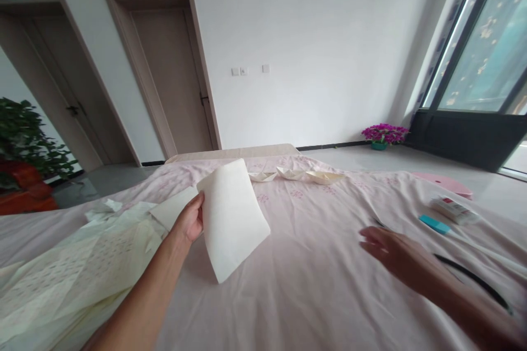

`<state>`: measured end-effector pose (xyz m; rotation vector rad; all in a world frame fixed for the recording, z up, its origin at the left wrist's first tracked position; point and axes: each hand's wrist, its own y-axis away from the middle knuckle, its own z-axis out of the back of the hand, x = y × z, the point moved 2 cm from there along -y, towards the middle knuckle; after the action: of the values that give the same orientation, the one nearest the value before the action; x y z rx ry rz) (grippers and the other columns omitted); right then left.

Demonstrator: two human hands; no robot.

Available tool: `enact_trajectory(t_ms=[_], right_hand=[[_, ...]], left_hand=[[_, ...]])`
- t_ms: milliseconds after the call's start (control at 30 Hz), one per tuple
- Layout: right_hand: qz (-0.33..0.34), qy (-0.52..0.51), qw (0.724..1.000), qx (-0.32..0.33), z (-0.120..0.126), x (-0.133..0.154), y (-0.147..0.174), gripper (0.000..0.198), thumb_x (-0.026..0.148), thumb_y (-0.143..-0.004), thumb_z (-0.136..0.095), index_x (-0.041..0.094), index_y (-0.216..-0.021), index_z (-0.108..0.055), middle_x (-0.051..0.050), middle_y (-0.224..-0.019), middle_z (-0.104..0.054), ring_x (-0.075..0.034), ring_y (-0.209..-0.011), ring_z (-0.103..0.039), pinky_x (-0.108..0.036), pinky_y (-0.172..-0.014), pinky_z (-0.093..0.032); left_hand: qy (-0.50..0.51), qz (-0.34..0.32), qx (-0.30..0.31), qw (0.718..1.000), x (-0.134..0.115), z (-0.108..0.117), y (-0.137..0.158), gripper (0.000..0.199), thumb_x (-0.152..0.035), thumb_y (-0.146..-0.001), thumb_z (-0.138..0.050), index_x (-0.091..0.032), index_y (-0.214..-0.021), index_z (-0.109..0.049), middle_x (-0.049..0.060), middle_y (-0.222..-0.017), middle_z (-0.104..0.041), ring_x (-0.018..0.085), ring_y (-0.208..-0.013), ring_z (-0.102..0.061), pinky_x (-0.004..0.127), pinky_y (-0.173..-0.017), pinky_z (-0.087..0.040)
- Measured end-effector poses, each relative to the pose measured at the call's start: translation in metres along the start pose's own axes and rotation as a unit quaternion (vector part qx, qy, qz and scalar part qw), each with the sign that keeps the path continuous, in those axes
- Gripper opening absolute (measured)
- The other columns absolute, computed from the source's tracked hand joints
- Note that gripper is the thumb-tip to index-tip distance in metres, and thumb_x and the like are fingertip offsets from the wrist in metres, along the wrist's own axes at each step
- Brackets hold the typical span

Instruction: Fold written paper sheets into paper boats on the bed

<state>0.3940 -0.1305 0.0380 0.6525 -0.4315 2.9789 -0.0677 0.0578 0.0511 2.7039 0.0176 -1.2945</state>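
Observation:
My left hand (194, 218) grips the left edge of a sheet of white paper (233, 219), thumb in front. The sheet is raised at a tilt above the bed cover, its lower corner near the cloth. Over the cover on the right is my right hand (376, 241), blurred by motion, apart from the paper. A thin dark pointed thing (381, 224) shows just behind its fingers; whether the hand touches it I cannot tell. Another white sheet (175, 208) lies behind my left hand. Three folded paper boats (263, 176) stand in a row at the far side.
Crumpled pale, patterned sheets (94, 263) cover the left side. On the right lie a blue block (435, 224), a small white packet (453, 210), a black curved strip (473, 279) and a pink round thing (444, 184). A pink cloth (313, 296) with wrinkles lies underneath.

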Motion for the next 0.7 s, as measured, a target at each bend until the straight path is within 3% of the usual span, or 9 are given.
enact_trajectory(t_ms=[67, 133, 200, 267, 333, 400, 533, 700], right_hand=[[0.037, -0.153, 0.984, 0.082, -0.025, 0.065, -0.025, 0.043, 0.051, -0.085, -0.049, 0.025, -0.116, -0.060, -0.010, -0.115, -0.065, -0.027, -0.100, -0.062, -0.039, -0.085, -0.048], [0.062, -0.276, 0.950, 0.135, -0.050, 0.118, -0.050, 0.056, 0.053, -0.084, -0.052, 0.024, -0.131, -0.049, -0.011, -0.134, -0.053, -0.027, -0.118, -0.053, -0.040, -0.096, -0.044], [0.075, -0.362, 0.912, 0.176, -0.072, 0.155, -0.073, 0.067, 0.054, -0.083, -0.056, 0.024, -0.141, -0.038, -0.010, -0.146, -0.040, -0.026, -0.131, -0.040, -0.041, -0.105, -0.036], [0.098, -0.441, 0.865, 0.219, -0.089, 0.179, -0.091, 0.065, 0.054, -0.085, -0.053, 0.025, -0.142, -0.038, -0.009, -0.146, -0.039, -0.025, -0.132, -0.037, -0.040, -0.105, -0.035], [0.127, -0.486, 0.824, 0.263, -0.103, 0.195, -0.102, 0.053, 0.052, -0.088, -0.051, 0.023, -0.133, -0.051, -0.009, -0.132, -0.054, -0.023, -0.120, -0.050, -0.038, -0.097, -0.041], [0.126, -0.501, 0.803, 0.296, -0.117, 0.205, -0.108, 0.042, 0.048, -0.086, -0.054, 0.019, -0.114, -0.065, -0.007, -0.105, -0.067, -0.019, -0.095, -0.060, -0.032, -0.081, -0.047], [0.066, -0.526, 0.781, 0.330, -0.146, 0.213, -0.106, 0.029, 0.042, -0.078, -0.065, 0.013, -0.080, -0.069, -0.001, -0.070, -0.063, -0.010, -0.061, -0.054, -0.023, -0.058, -0.042], [-0.029, -0.564, 0.787, 0.250, -0.168, 0.214, -0.101, 0.030, 0.040, -0.065, -0.075, 0.014, -0.065, -0.060, 0.002, -0.057, -0.057, -0.008, -0.049, -0.047, -0.020, -0.047, -0.034]], left_hand=[[0.012, 0.008, -0.010, 1.000, 0.002, 0.002, -0.001, 0.015, -0.016, -0.090, -0.052, -0.011, -0.099, -0.063, 0.004, -0.072, -0.072, 0.014, -0.061, -0.068, 0.021, -0.059, -0.057], [0.018, 0.017, -0.010, 1.000, 0.003, 0.005, 0.000, 0.015, -0.016, -0.091, -0.051, -0.011, -0.098, -0.063, 0.005, -0.074, -0.072, 0.014, -0.062, -0.068, 0.021, -0.060, -0.058], [0.022, 0.025, -0.007, 0.999, 0.001, 0.009, 0.000, 0.015, -0.016, -0.091, -0.051, -0.011, -0.097, -0.063, 0.005, -0.076, -0.072, 0.014, -0.063, -0.069, 0.022, -0.062, -0.058], [0.022, 0.026, -0.007, 0.999, -0.002, 0.016, 0.000, 0.014, -0.017, -0.091, -0.051, -0.011, -0.097, -0.063, 0.005, -0.077, -0.072, 0.014, -0.064, -0.069, 0.023, -0.063, -0.058], [0.013, 0.040, -0.005, 0.999, -0.005, 0.026, -0.001, 0.016, -0.020, -0.091, -0.052, -0.011, -0.099, -0.063, 0.006, -0.077, -0.072, 0.016, -0.065, -0.069, 0.025, -0.064, -0.058], [-0.002, 0.067, -0.005, 0.998, -0.004, 0.037, -0.004, 0.020, -0.025, -0.091, -0.053, -0.010, -0.100, -0.063, 0.007, -0.076, -0.072, 0.018, -0.064, -0.069, 0.028, -0.064, -0.058], [-0.023, 0.083, -0.038, 0.996, 0.007, 0.058, -0.011, 0.027, -0.031, -0.089, -0.055, -0.011, -0.105, -0.063, 0.008, -0.076, -0.072, 0.020, -0.065, -0.069, 0.032, -0.065, -0.058], [-0.060, 0.082, -0.012, 0.995, 0.018, 0.071, -0.014, 0.039, -0.040, -0.085, -0.060, -0.012, -0.111, -0.063, 0.012, -0.087, -0.073, 0.024, -0.080, -0.070, 0.033, -0.069, -0.057]])
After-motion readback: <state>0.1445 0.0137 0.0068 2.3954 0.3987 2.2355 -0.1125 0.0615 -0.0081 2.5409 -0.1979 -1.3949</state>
